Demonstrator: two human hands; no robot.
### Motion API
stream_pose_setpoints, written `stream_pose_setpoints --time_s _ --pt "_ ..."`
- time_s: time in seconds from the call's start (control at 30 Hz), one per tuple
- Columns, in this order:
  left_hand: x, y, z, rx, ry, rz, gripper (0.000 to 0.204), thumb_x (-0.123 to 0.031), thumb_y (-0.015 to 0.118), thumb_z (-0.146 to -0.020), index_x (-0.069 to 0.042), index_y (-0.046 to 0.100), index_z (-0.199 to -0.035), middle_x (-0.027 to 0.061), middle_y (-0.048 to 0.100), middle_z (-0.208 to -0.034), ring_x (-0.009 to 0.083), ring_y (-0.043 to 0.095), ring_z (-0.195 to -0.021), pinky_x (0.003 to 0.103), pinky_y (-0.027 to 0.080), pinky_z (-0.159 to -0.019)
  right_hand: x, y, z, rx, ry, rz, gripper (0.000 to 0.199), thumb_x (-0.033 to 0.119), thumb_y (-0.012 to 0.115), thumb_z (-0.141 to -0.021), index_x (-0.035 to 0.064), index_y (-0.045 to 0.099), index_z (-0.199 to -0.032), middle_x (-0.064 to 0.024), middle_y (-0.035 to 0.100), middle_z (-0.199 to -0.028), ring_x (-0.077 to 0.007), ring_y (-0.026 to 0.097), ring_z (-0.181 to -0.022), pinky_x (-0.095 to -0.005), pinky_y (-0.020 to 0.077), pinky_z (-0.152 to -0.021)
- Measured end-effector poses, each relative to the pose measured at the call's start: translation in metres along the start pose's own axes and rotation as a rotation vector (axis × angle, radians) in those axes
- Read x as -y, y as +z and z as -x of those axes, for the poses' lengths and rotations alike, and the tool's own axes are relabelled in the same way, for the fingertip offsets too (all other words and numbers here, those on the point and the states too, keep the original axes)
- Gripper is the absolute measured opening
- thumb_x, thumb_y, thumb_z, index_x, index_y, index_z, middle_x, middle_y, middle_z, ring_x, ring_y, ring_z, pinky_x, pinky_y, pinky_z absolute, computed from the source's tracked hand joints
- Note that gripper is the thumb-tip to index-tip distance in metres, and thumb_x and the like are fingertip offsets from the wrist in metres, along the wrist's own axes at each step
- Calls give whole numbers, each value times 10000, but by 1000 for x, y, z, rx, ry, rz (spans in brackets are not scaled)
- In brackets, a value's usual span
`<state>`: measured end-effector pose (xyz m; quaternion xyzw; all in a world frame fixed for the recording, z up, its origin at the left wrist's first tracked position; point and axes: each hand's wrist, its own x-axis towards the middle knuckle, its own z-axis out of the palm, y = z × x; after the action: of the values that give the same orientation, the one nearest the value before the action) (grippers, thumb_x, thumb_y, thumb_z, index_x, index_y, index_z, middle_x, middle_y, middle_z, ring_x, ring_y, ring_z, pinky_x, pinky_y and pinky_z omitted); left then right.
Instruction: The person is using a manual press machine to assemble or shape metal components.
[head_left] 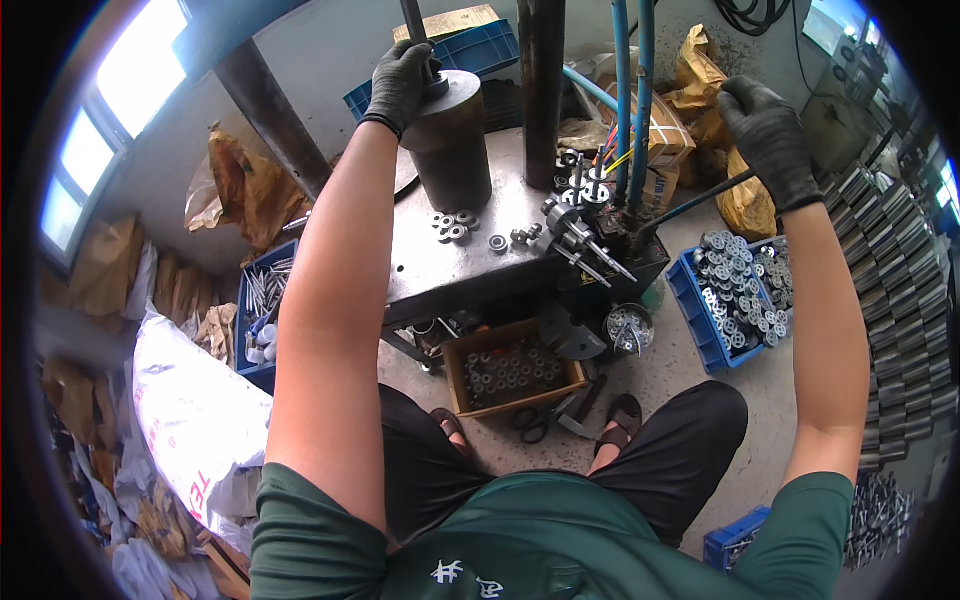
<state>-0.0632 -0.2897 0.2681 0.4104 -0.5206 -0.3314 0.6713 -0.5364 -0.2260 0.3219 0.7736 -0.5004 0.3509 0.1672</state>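
Note:
My left hand (400,82), in a dark glove, is closed around an upright metal rod (411,18) over the top of a thick steel cylinder (448,150). A dark round collar (436,88) shows beside its fingers, on the cylinder's top face. The cylinder stands above a metal worktable (415,255). Out to the right, my gloved right hand (770,140) is curled at the end of a dark lever (700,196); its fingertips are partly hidden. Several small bearings (456,228) and a single ring (498,243) lie below the cylinder. Shafts with gears (578,232) lie at the table's right corner.
Blue hoses (622,100) and a steel column (541,95) rise behind the table. A blue crate (700,315) of metal wheels stands right. Under the table are a wooden box (455,380) of rings and a hammer (575,420). A white sack (190,410) lies left.

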Motion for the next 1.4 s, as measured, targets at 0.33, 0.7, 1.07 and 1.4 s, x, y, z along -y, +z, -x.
stream_pose_setpoints --time_s 0.33,0.7,1.07,1.4 --pt "-14 6 38 0 150 -61 244 -129 698 -948 -20 650 -1160 12 653 -920 103 616 -841 256 518 -743 7 7 -20 122 166 191 304 350 601 -934 111 718 -1080 -198 718 -988 -372 698 -928 -467 548 -852" --pt "-13 43 273 -94 -192 487 596 -512 567 -1012 -86 479 -1418 33 610 -751 163 630 -673 329 549 -636 17 -10 0 236 140 125 298 313 627 -928 73 716 -1082 -218 712 -1005 -393 689 -940 -460 538 -841" --pt "68 -4 317 -337 -889 756 302 -206 441 -948 -49 556 -1179 35 542 -712 179 571 -578 449 608 -640 22 -49 127 233 7 -290 190 123 660 -955 -25 701 -1067 -176 722 -942 -256 719 -857 -348 555 -792" --pt "87 6 323 -318 -1026 842 334 -346 396 -1036 -83 567 -920 -12 517 -649 154 511 -516 419 551 -547 114 -56 209 227 -365 -440 223 -28 643 -859 1 666 -1079 -162 692 -953 -310 694 -874 -385 542 -790"
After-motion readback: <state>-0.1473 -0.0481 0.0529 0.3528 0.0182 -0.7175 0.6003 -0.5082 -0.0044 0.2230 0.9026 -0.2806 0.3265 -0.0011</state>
